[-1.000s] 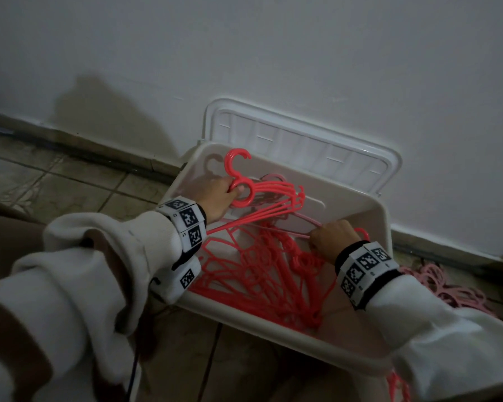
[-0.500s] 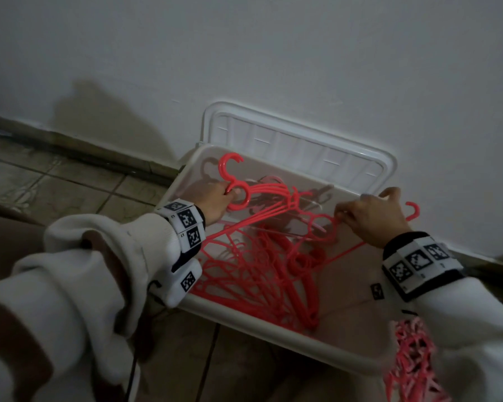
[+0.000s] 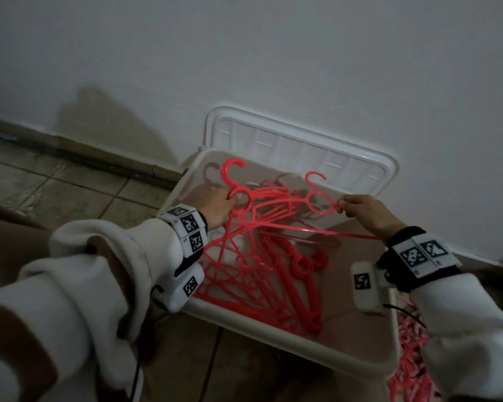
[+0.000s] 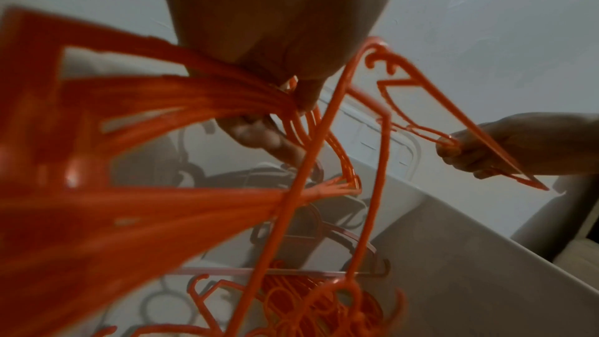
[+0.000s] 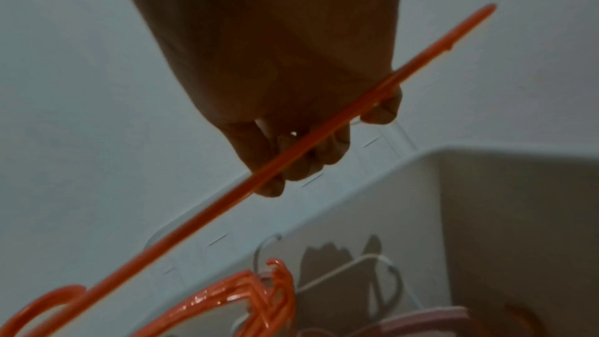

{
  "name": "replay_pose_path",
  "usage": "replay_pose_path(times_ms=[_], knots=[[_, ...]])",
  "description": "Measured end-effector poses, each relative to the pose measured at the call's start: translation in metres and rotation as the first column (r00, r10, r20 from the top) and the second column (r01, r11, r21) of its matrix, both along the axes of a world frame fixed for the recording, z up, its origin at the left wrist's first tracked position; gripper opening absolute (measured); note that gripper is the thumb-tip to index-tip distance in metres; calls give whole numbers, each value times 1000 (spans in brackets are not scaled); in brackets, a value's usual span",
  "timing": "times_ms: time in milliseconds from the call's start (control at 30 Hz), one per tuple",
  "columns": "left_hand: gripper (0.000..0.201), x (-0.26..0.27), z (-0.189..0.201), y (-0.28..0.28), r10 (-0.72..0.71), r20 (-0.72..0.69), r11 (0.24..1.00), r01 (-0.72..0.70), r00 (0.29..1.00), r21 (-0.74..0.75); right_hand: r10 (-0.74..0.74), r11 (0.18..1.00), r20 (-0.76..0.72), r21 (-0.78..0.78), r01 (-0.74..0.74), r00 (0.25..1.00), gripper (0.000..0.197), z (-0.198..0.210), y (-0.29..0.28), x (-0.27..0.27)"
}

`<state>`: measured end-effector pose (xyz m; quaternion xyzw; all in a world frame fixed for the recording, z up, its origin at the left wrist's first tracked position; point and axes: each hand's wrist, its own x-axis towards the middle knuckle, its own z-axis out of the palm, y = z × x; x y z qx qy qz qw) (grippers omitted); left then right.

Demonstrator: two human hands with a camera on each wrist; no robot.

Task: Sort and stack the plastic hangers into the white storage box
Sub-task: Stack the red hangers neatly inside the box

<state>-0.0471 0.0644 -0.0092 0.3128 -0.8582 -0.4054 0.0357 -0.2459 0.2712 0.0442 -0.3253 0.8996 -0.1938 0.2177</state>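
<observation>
- Left grip (image 3: 219,203): fingers curled tight round the necks of a bunch of red hangers (image 3: 262,210), just under the hooks; bunch held over the far-left part of the white storage box (image 3: 288,353). Left wrist view shows the same, w/ fingers (image 4: 259,135) wrapped round the gathered bars.
- Right grip (image 3: 363,208): thumb + fingertips pinching a single red hanger (image 3: 320,200) at its shoulder by the ring; hook up, its long bar running back under the wrist. Right wrist view: bar crosses the curled fingers (image 5: 308,160) diagonally.
- Single hanger sits just right of the bunch, above the box's far side; whether the two touch, can't tell.
- More red hangers (image 3: 273,282) lie tangled on the box floor, mostly left + centre.
- Box is on the tiled floor (image 3: 70,192) against the wall; its lid (image 3: 302,146) leans upright between box and wall.
- Pile of pink hangers (image 3: 410,364) on the floor, right of the box, partly hidden by the right sleeve.
- Both wrists wear white bands w/ black-and-white square markers.
</observation>
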Motion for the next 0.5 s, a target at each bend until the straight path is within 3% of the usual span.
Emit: replay_pose_path(times_ms=[100,233,400,500], knots=[[19,-1,8,12,6,-40,985,1,999,173,19,995,-73,96,-12,997,34,-6,-4,4],[26,0,5,12,2,-46,979,8,999,205,49,981,-141,192,-21,989,26,-4,-10,17],[16,0,3,13,15,-1,936,-14,1000,352,97,965,-172,256,-51,980,24,-2,-14,22],[23,1,2,12,-21,21,935,12,1000,355,131,952,-309,304,-33,942,21,1,-12,23]])
